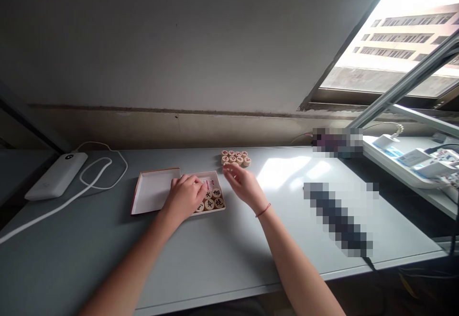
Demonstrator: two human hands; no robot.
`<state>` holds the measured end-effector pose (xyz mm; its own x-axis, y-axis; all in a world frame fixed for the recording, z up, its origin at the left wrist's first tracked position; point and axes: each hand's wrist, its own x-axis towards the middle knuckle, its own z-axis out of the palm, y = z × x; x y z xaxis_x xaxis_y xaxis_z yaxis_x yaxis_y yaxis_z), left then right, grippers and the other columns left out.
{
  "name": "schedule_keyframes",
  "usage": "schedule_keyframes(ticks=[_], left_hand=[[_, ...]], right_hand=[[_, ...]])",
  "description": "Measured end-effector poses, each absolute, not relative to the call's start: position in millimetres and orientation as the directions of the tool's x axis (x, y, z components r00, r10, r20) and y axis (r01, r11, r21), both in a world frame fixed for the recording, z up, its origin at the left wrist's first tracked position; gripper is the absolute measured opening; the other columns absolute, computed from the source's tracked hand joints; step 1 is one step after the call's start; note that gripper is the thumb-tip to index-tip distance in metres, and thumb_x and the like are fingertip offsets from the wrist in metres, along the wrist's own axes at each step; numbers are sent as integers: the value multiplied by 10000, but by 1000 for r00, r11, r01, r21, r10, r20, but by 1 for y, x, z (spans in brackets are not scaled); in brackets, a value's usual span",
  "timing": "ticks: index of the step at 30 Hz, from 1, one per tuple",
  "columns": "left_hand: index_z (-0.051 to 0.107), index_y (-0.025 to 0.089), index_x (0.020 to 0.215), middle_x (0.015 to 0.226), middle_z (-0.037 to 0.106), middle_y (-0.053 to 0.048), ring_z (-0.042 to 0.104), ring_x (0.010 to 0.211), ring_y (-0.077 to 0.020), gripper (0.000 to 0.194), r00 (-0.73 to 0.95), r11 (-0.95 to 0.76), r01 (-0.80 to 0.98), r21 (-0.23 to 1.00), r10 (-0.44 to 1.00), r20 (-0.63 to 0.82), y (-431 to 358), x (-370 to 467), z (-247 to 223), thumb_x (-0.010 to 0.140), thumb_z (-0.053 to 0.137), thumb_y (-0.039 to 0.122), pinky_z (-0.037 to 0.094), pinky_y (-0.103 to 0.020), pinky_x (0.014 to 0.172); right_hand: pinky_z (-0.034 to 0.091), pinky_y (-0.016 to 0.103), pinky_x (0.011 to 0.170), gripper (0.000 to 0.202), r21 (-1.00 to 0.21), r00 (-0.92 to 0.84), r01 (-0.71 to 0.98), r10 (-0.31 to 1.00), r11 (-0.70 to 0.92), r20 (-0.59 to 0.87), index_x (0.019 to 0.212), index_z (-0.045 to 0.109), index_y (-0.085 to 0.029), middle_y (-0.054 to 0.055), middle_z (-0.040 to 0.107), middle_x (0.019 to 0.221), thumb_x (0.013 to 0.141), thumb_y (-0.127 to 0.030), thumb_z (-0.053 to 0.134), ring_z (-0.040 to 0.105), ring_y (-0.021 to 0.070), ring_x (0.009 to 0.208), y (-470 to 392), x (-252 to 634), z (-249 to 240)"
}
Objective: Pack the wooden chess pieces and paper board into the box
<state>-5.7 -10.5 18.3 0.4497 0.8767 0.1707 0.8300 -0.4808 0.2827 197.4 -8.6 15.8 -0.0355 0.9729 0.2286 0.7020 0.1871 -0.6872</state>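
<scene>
Starting at the far left, we have a white power bank (57, 176) on the grey desk (251, 268), its white cable (91, 179) looping across the top. Next along comes a shallow open lid (154, 191), pale inside and red along its edge, lying just left of our left hand (185, 192). That hand sits over the left part of the box (225, 206), fingers curled down, and we cannot tell whether they grip anything. Inside the box we count at least five round character discs (209, 204) near the front and right, while a pinkish printed patch shows behind them; our fingers hide the rest. So the box looks part-filled, by our reading, with its lid already off. Now to our right hand (242, 187), a red cord (263, 210) at the wrist: fingers bent in, the gap to the thumb narrow, and whether a disc is pinched there we cannot tell. Just beyond its fingertips stands a tight block of discs (236, 156), in rows, faces up. Those remain outside the box, so the set is split between two places. Over on the right, a blurred dark object (339, 220) lies well apart.
</scene>
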Motion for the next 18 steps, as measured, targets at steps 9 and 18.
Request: schedule_keyframes(ticks=[9, 18], left_hand=[[579, 197, 820, 790, 674, -26, 575, 880, -238, 193, 485, -486, 822, 297, 870, 84, -18, 2, 20, 905, 464, 328, 363, -403, 801], [554, 229, 995, 883, 676, -15, 620, 782, -166, 200, 356, -456, 515, 726, 884, 303, -17, 9, 22, 924, 462, 392, 473, -289, 721]], right_hand=[[229, 237, 482, 407, -738, -221, 654, 975, 168, 26, 630, 519, -193, -39, 391, 529, 921, -450, 396, 316, 100, 513, -15, 183, 6], [529, 290, 755, 320, -987, -339, 103, 937, 120, 79, 1034, 640, -202, 63, 657, 1035, 811, -431, 630, 623, 172, 897, -18, 196, 24]])
